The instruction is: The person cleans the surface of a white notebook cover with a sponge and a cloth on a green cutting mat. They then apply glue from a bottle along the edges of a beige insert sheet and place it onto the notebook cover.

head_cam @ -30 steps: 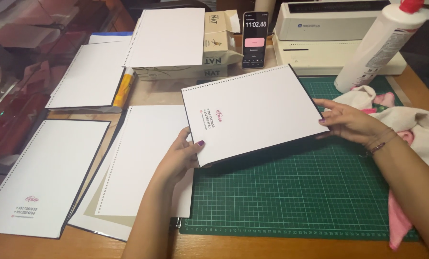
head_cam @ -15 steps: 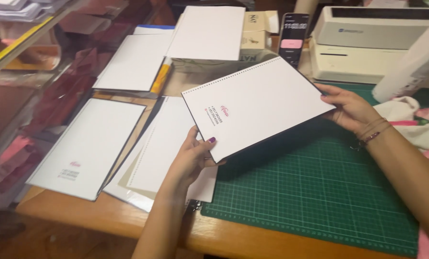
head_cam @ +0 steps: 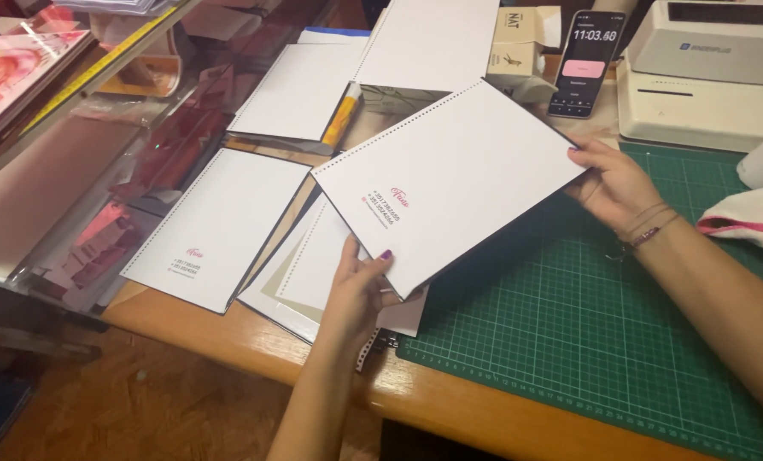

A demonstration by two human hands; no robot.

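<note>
Head view: the person holds a white punched cover sheet (head_cam: 450,175), dark-edged and with a small pink logo and small print near its lower left corner, tilted above the counter (head_cam: 484,410). A row of punched holes runs along its upper left edge. The left hand (head_cam: 356,294) takes the sheet at its lower corner, the thumb on top and the fingers underneath, so its grip is pinched on the sheet. The right hand (head_cam: 616,183) takes the far right corner, fingertips curled over the edge, its grip also closed on the sheet; thin bracelets sit on that wrist. The sheet hangs partly over a green cutting mat (head_cam: 586,333) with a white grid, which lies on the right part of the wooden counter.

Just below the left hand lies a loose pile of white sheets (head_cam: 304,265), overlapping the mat's left edge. Left of the pile rests another white cover (head_cam: 219,226) with the same pink logo, flat on the counter. Further back lie more white stacks (head_cam: 300,90), one with a yellow edge showing beside it. A smartphone (head_cam: 588,60) stands propped behind the held sheet, next to a small cardboard box (head_cam: 518,47). A white binding machine (head_cam: 706,72) sits at the back right, and a white and pink cloth (head_cam: 753,218) lies on the mat near the right forearm.
</note>
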